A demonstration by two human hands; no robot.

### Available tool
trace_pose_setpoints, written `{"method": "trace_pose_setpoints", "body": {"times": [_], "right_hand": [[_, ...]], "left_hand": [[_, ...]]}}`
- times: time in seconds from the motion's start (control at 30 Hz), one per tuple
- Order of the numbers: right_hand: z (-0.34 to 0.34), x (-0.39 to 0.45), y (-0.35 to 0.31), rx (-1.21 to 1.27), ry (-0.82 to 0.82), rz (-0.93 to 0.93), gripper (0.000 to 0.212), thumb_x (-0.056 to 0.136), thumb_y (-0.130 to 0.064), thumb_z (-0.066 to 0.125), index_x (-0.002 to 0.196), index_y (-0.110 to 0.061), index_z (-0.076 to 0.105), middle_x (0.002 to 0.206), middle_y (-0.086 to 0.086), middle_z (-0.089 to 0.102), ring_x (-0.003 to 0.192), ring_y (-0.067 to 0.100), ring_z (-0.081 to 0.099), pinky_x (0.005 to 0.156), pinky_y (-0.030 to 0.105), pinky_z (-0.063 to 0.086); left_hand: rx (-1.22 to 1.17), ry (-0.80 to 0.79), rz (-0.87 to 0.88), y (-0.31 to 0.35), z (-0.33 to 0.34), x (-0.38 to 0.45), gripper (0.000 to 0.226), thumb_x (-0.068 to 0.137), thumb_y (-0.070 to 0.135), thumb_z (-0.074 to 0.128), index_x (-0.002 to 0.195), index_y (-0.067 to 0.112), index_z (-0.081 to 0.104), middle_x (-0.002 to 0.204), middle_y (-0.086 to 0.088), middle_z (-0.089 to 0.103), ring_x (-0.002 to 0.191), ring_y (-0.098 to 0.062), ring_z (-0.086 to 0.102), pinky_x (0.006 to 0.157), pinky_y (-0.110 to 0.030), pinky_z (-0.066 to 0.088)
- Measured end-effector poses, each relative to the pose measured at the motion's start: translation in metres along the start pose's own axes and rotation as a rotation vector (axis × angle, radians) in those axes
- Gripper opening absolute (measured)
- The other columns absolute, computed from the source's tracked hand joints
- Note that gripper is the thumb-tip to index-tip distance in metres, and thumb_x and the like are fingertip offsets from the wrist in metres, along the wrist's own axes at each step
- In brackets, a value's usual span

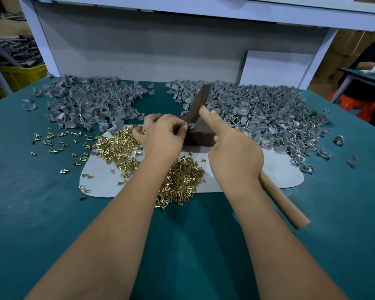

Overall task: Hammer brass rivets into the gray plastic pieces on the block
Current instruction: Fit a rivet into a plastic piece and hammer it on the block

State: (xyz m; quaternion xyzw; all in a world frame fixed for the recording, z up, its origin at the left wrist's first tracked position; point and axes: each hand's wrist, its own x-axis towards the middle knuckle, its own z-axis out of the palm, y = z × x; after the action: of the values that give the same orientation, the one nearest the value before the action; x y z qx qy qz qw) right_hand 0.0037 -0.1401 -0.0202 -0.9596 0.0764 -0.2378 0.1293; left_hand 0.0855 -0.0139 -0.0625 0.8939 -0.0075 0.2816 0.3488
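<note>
A dark block (200, 137) stands on a white mat (104, 178) in the middle of the green table. My left hand (162, 135) pinches a small gray plastic piece (190, 125) on the block's top. My right hand (234, 156) grips the wooden handle of a hammer (281, 202), index finger stretched along it. The dark metal hammer head (200, 105) rests with its lower end on the piece. Brass rivets (117, 146) lie heaped on the mat under my left wrist, with more rivets (182, 180) nearer me.
Large piles of gray plastic pieces (91, 100) lie at the back left and back right (268, 118). Loose rivets (52, 139) are scattered on the table to the left. A white panel (275, 68) leans on the back wall. A yellow crate (20, 75) stands far left.
</note>
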Motion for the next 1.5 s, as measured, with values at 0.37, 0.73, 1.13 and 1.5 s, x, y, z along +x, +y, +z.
{"method": "trace_pose_setpoints", "body": {"times": [0.37,0.73,1.13,1.5], "right_hand": [[0.006,0.005,0.003,0.006,0.078,-0.009,0.072,0.092,-0.010,0.050,0.144,-0.051,0.022,0.078,-0.001,0.048,0.051,0.018,0.034,0.043,0.024,0.016],[0.018,0.021,0.032,-0.197,0.133,0.121,0.072,0.089,-0.009,0.058,0.149,-0.031,0.023,0.101,0.010,0.045,0.058,0.020,0.040,0.052,0.033,0.031],[0.023,0.021,0.047,-0.268,-0.056,0.168,0.025,0.087,-0.012,0.052,0.107,-0.009,0.066,0.109,0.015,0.059,0.106,0.034,0.048,0.080,0.036,0.038],[0.042,0.010,-0.003,0.298,0.068,-0.127,0.043,0.097,-0.027,0.050,0.139,-0.021,0.046,0.119,0.000,0.060,0.109,0.020,0.052,0.092,0.036,0.043]], "left_hand": [[0.008,-0.043,-0.028,0.001,-0.002,0.000,0.010,0.091,0.044,0.063,0.091,0.038,0.072,0.113,0.024,0.066,0.128,-0.017,0.036,0.104,-0.051,0.018],[-0.169,-0.143,-0.111,0.000,-0.006,0.003,0.012,0.092,0.040,0.059,0.081,0.042,0.065,0.101,0.030,0.057,0.129,-0.010,0.027,0.101,-0.043,0.015],[-0.185,-0.172,-0.121,-0.001,-0.007,0.004,0.011,0.093,0.042,0.060,0.084,0.041,0.066,0.107,0.029,0.056,0.131,-0.014,0.025,0.102,-0.043,0.016],[-0.204,-0.202,0.065,0.004,-0.015,0.000,0.009,0.090,0.040,0.065,0.087,0.048,0.065,0.117,0.026,0.059,0.131,-0.011,0.025,0.102,-0.039,0.013]]}}
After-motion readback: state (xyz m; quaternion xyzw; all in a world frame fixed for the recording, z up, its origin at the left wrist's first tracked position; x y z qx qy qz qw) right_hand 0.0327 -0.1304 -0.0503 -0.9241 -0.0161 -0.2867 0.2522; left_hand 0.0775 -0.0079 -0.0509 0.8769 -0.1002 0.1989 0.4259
